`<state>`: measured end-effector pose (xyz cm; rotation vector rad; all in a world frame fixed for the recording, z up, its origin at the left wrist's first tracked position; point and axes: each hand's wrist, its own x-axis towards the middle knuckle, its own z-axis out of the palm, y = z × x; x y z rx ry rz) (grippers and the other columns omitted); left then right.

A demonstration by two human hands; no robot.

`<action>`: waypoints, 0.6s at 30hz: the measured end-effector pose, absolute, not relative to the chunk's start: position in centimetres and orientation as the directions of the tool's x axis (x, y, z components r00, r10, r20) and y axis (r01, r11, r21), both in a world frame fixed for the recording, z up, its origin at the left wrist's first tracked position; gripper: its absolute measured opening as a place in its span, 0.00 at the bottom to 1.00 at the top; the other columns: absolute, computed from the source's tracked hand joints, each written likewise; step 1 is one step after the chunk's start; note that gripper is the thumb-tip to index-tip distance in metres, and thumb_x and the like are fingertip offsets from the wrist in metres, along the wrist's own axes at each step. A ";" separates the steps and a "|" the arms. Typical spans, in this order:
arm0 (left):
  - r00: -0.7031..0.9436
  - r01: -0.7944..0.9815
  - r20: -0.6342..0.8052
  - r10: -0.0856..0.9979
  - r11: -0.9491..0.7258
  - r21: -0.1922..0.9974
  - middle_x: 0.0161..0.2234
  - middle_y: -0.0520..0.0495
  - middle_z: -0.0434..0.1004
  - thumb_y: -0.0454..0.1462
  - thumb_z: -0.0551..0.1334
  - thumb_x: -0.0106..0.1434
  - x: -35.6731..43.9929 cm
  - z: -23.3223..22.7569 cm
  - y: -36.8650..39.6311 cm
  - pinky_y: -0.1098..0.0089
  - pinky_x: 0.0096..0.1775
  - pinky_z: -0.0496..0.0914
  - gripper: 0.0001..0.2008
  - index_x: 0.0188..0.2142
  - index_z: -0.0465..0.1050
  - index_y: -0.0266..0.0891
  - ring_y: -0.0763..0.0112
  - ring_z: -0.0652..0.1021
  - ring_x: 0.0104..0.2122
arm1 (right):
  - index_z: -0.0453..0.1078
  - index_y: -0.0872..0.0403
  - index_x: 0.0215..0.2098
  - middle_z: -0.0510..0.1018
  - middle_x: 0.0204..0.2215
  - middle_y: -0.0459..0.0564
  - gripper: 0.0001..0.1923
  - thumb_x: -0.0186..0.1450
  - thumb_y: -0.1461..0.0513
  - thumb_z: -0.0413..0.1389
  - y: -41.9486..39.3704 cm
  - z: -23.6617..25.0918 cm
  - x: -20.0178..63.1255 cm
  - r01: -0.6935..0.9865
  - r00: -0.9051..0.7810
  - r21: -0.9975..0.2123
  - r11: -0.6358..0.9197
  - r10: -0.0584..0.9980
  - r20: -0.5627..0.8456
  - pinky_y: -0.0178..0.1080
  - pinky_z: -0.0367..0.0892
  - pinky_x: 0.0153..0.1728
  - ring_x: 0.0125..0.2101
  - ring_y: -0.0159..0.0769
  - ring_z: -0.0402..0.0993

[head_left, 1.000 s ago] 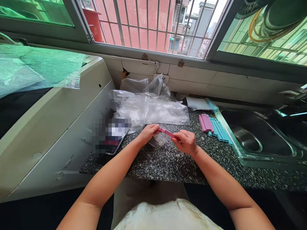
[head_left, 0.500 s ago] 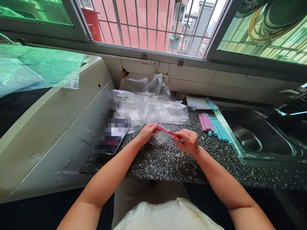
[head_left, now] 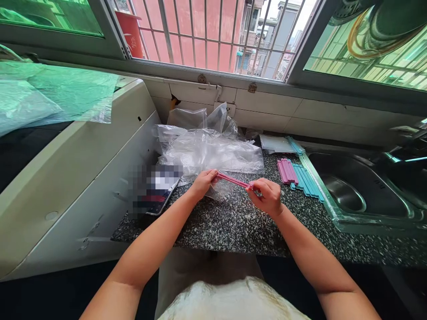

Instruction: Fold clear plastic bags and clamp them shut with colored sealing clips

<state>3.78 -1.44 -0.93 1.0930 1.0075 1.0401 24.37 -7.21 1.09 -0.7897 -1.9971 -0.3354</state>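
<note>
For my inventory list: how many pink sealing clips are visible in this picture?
About 4: one held between the left hand and right hand, roughly three in the pink clips stack beside the blue clips; overlap may hide more.

Steel sink (head_left: 353,195) beside speckled counter (head_left: 233,226)

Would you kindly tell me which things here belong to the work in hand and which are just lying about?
In hand: pink clip, small clear bag, left hand, right hand.
Lying about: spare clips, heap of plastic bags, sink.
</note>
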 end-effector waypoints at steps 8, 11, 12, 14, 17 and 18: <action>0.177 -0.170 -0.091 0.980 0.121 0.978 0.15 0.54 0.60 0.45 0.59 0.53 3.5 -0.8 -1.3 0.74 0.23 0.54 0.15 0.19 0.68 0.35 0.77 0.60 0.19 | 0.65 0.53 0.33 0.75 0.23 0.48 0.08 0.56 0.68 0.57 -7.2 1.3 24.7 0.650 -0.330 -0.099 0.753 0.398 0.856 0.33 0.68 0.24 0.23 0.32 0.71; 0.167 -0.189 -0.100 0.981 0.131 0.973 0.15 0.54 0.59 0.44 0.59 0.53 3.4 -0.8 -1.2 0.74 0.23 0.54 0.15 0.18 0.67 0.35 0.78 0.60 0.18 | 0.64 0.52 0.34 0.76 0.24 0.48 0.08 0.57 0.67 0.56 -7.2 1.3 24.7 0.656 -0.314 -0.111 0.747 0.403 0.859 0.34 0.68 0.24 0.23 0.32 0.72; 0.157 -0.196 -0.103 0.982 0.133 0.972 0.15 0.54 0.59 0.43 0.59 0.54 3.4 -0.7 -1.2 0.74 0.22 0.54 0.15 0.18 0.67 0.35 0.78 0.59 0.18 | 0.64 0.52 0.34 0.76 0.24 0.47 0.07 0.57 0.67 0.56 -7.2 1.3 24.7 0.658 -0.310 -0.115 0.744 0.407 0.859 0.34 0.68 0.24 0.23 0.32 0.72; 0.141 -0.209 -0.106 0.984 0.134 0.969 0.15 0.54 0.59 0.42 0.59 0.54 3.3 -0.6 -1.2 0.74 0.22 0.54 0.14 0.18 0.66 0.35 0.78 0.59 0.18 | 0.64 0.52 0.34 0.76 0.24 0.47 0.06 0.58 0.67 0.55 -7.2 1.3 24.7 0.664 -0.299 -0.129 0.737 0.420 0.857 0.34 0.68 0.23 0.23 0.31 0.72; 0.132 -0.217 -0.105 0.986 0.132 0.967 0.15 0.53 0.59 0.42 0.59 0.54 3.2 -0.5 -1.1 0.74 0.22 0.54 0.14 0.18 0.67 0.35 0.78 0.60 0.18 | 0.65 0.52 0.33 0.76 0.24 0.48 0.05 0.59 0.67 0.55 -7.3 1.3 24.7 0.666 -0.274 -0.166 0.727 0.446 0.852 0.34 0.68 0.22 0.24 0.32 0.73; 0.131 -0.216 -0.103 0.986 0.129 0.968 0.14 0.53 0.59 0.42 0.58 0.54 3.2 -0.5 -1.1 0.74 0.22 0.55 0.14 0.18 0.67 0.35 0.78 0.60 0.17 | 0.65 0.52 0.33 0.76 0.25 0.48 0.05 0.59 0.67 0.54 -7.3 1.3 24.7 0.664 -0.265 -0.182 0.725 0.456 0.850 0.34 0.68 0.22 0.24 0.32 0.73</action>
